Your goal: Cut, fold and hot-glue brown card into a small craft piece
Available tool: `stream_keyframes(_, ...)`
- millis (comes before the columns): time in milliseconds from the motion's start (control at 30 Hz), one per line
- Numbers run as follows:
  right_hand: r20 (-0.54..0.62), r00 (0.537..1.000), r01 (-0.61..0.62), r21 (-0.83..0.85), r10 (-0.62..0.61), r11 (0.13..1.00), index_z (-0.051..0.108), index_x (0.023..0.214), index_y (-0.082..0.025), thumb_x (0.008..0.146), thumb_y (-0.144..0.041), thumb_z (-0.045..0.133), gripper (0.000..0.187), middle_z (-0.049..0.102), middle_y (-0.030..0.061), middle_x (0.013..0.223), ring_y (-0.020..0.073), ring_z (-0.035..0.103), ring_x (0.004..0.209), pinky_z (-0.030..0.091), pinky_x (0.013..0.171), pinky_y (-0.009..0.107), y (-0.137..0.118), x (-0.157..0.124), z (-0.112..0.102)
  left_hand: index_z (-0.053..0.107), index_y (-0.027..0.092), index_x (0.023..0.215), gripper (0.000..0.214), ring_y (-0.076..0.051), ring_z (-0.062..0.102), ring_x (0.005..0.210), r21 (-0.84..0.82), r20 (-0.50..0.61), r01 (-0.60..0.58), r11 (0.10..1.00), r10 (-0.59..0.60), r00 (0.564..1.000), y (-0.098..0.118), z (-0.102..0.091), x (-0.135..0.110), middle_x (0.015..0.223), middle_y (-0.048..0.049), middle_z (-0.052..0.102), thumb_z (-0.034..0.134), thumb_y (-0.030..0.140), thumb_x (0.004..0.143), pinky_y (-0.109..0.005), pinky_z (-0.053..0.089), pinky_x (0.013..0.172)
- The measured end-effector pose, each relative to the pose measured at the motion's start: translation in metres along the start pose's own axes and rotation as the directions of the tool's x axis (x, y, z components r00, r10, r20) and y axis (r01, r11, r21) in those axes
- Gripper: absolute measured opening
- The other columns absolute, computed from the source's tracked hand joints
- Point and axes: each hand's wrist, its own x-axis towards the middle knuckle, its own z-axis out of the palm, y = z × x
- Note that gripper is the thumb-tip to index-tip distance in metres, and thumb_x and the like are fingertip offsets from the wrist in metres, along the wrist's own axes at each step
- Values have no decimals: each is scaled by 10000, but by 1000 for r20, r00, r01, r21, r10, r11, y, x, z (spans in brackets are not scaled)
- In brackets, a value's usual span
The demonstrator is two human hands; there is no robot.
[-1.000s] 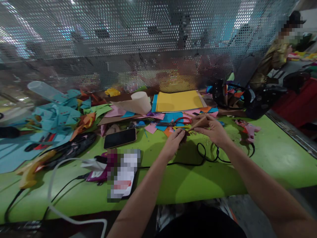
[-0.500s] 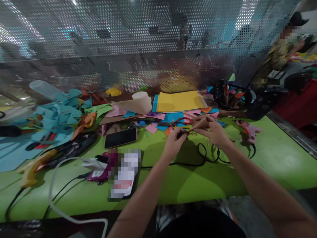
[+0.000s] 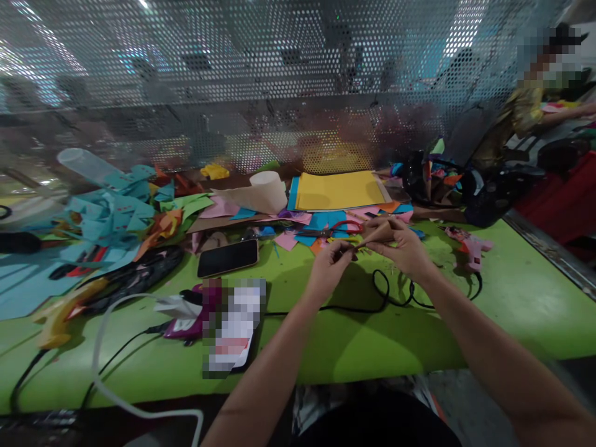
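My right hand [image 3: 406, 249] is closed on a small piece of brown paper [image 3: 383, 233], which narrows toward my left hand. The fingertips of my left hand [image 3: 331, 264] are pinched together at the narrow end of that paper. Both hands are held above the green tabletop, close to each other. Just behind them lie red-handled scissors [image 3: 345, 227], partly hidden by paper scraps. A pink glue gun [image 3: 472, 248] rests to the right of my right hand, its black cord looping under my hands.
Yellow sheets [image 3: 338, 191] lie at the back beside a white paper roll [image 3: 269, 189]. Left of my arms are a dark phone [image 3: 228, 258], a lit phone [image 3: 235, 326], a purple glue gun [image 3: 193, 316] and a yellow glue gun [image 3: 63, 316]. A perforated metal screen [image 3: 261, 74] stands behind.
My hands stay nearly in place, with the brown paper turned slightly between them. At the far right, another person's arm has stretched out to the right.
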Motion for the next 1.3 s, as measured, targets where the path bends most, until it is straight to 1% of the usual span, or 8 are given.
stream_keyframes(167,8,1000,-2,10,2,1000,782,831,-269,802,-322,730,80,669,59,1109,266,600,1110,510,974,432,-3,0,1,609,185,832,92,-142,601,751,-12,-28,-20,1000,20,999,1,1,-1,773,-7,636,577,269,811,-266,471,741)
stream_keyframes(400,-8,1000,6,21,-6,1000,781,852,-264,809,-281,726,72,668,59,1097,260,599,1116,522,942,405,-2,-2,1,625,183,887,161,-127,554,699,145,-16,-60,988,63,998,2,1,-2,787,-6,640,575,333,857,-242,423,672)
stream_keyframes(567,24,999,39,16,-39,999,790,839,-270,807,-271,732,66,670,59,1053,260,594,1113,483,994,423,-3,-1,1,598,181,826,109,-128,549,696,94,-26,-65,993,68,997,1,2,-3,725,8,607,555,279,847,-244,426,685)
stream_keyframes(667,7,1000,30,19,-30,999,791,829,-281,798,-295,742,60,675,55,1068,263,598,1108,483,994,434,-3,-1,2,588,183,809,103,-129,548,699,74,-35,-49,996,52,998,3,3,-3,720,10,600,567,280,835,-244,428,691)
stream_keyframes(800,-29,998,-49,73,52,996,784,826,-268,772,-327,763,82,676,54,1121,263,607,1102,499,975,429,-1,-1,0,577,188,791,157,-132,547,718,-1,-18,20,1000,-20,1000,7,1,-2,733,-1,609,553,330,853,-243,419,692)
stream_keyframes(933,-21,994,-108,115,112,987,782,818,-253,754,-357,777,122,676,65,1141,258,610,1094,491,993,436,-2,0,-3,576,191,789,182,-124,514,674,-42,-21,60,997,-61,998,11,-1,-2,716,-1,606,560,359,856,-239,405,663)
stream_keyframes(1133,-16,994,-107,99,109,989,775,824,-245,766,-367,764,135,676,69,1118,264,607,1106,500,989,442,-3,0,-2,578,190,810,179,-129,528,709,-56,7,37,998,-36,999,10,0,-3,740,-5,603,562,362,860,-247,418,693)
stream_keyframes(1300,-33,999,-41,73,43,996,763,806,-244,783,-359,749,118,674,68,1097,266,612,1104,522,948,426,-2,-1,2,574,196,829,102,-135,561,781,-94,8,38,995,-37,999,3,1,-1,781,1,590,580,298,827,-255,440,757)
